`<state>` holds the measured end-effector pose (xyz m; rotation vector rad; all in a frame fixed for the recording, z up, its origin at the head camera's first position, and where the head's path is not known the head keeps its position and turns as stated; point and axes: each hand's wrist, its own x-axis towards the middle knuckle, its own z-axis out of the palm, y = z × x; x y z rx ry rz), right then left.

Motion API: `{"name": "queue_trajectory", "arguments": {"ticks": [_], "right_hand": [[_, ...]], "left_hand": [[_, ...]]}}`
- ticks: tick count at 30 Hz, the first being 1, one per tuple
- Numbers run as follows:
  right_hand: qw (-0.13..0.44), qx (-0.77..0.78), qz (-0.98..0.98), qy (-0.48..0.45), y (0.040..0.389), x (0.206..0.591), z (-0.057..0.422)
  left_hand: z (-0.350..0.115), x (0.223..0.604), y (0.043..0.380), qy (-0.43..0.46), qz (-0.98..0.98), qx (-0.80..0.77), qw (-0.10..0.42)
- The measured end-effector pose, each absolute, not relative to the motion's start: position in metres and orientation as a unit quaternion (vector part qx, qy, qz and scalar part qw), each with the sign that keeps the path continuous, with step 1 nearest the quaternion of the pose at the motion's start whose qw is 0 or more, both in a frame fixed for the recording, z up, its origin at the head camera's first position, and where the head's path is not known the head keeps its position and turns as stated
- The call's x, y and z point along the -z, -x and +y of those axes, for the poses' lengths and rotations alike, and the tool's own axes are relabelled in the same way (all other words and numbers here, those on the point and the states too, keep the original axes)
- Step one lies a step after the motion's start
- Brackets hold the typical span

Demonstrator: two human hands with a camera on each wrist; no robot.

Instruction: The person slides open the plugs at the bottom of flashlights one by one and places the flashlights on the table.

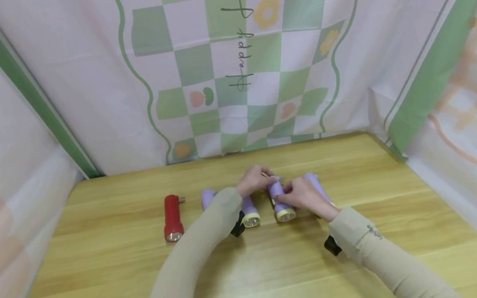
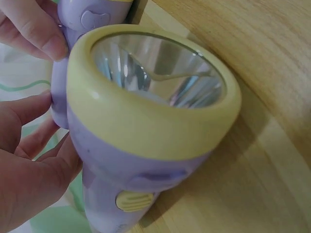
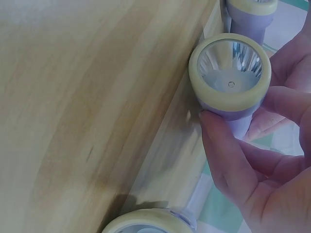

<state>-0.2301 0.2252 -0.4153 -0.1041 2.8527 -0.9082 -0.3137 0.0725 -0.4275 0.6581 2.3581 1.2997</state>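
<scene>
A purple flashlight with a cream rim [image 1: 282, 206] lies lens end toward me, between both hands. My right hand [image 1: 305, 193] pinches it just behind the rim, thumb on one side and fingers on the other. At its far end, my left hand [image 1: 255, 178] holds the tail between thumb and fingertips. In the left wrist view, a neighbouring purple flashlight [image 2: 146, 131] fills the middle, and the held one [image 2: 95, 17] shows behind it. The right wrist view looks into the held flashlight's clear lens [image 3: 231, 80], with the thumb and fingers around its neck.
On the left lies a red flashlight [image 1: 172, 216] with a small metal piece at its far end. Another purple flashlight [image 1: 207, 197] is partly covered by the left sleeve [image 1: 206, 240]. One more purple flashlight [image 1: 317, 187] lies behind the right hand. A patterned curtain [image 1: 247, 62] rises behind the wooden table [image 1: 262, 283].
</scene>
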Motion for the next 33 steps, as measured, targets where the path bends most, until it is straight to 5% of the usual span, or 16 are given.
{"name": "queue_trajectory", "arguments": {"ticks": [33], "right_hand": [[0.085,0.336,0.938,0.013,0.230,0.403,0.241]], "left_hand": [[0.075,0.432,0.316,-0.208,0.860,-0.429,0.180]]}}
